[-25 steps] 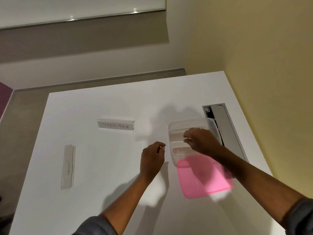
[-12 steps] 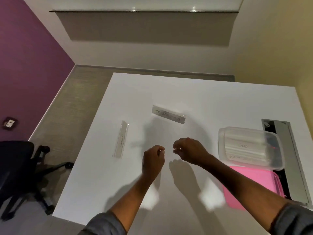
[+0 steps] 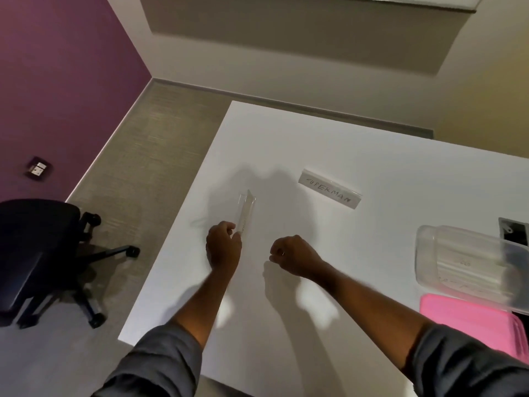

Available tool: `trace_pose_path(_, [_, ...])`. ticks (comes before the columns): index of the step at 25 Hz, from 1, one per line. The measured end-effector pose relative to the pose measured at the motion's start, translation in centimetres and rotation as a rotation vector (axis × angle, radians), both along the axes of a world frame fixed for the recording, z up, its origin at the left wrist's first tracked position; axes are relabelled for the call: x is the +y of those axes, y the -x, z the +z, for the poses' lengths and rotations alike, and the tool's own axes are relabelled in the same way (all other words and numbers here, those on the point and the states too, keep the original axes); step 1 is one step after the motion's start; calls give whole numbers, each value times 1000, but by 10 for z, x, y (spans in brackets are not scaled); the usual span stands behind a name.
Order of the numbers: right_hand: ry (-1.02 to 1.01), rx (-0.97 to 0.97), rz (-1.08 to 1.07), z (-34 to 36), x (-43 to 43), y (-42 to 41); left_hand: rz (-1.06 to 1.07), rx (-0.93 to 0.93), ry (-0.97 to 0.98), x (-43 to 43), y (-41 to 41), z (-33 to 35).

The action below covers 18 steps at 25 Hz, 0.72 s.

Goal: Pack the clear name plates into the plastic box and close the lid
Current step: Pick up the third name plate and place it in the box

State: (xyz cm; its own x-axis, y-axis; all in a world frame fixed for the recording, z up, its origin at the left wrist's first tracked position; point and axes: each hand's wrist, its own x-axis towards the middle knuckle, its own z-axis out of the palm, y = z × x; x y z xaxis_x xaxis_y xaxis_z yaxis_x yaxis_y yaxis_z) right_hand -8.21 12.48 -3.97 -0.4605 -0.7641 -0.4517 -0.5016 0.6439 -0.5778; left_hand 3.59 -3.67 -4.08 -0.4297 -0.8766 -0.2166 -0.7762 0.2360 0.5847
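A clear name plate lies near the table's left edge, and my left hand pinches its near end, which looks slightly raised. A second plate marked SUPERMAN rests flat farther back to the right. My right hand hovers over the table's middle with curled fingers and nothing in it. At the right edge stands the clear plastic box with name plates inside. Its pink lid lies on the table just in front of it.
The white table ends close to my left hand. A black office chair stands on the floor at the left. A cable hatch is set into the table behind the box. A purple wall socket plate is far left.
My right hand left the box and moved to the table's middle. My left hand reached left and took the near end of the plate. The view swung left.
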Motion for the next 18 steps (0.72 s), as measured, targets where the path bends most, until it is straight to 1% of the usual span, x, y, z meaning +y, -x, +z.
trace_pose_path(4, [5, -8, 19, -3, -18, -11, -7, -46, -92, -20, -1, -8])
trace_pose_path(9, [1, -58, -22, -5, -30, -13, -83, -32, -91, -25, -2, -15])
trace_pose_path(13, [40, -100, -103, -5, -34, -9, -88, 15, -97, -24, -2, -11])
trace_pose_path(16, [76, -93, -200, -5, -34, -4, -78, 71, -156, -20, 1, -7])
trace_pose_path(18, [95, -150, -301, -4, -32, 0, -42, 134, -218, -14, 6, -4])
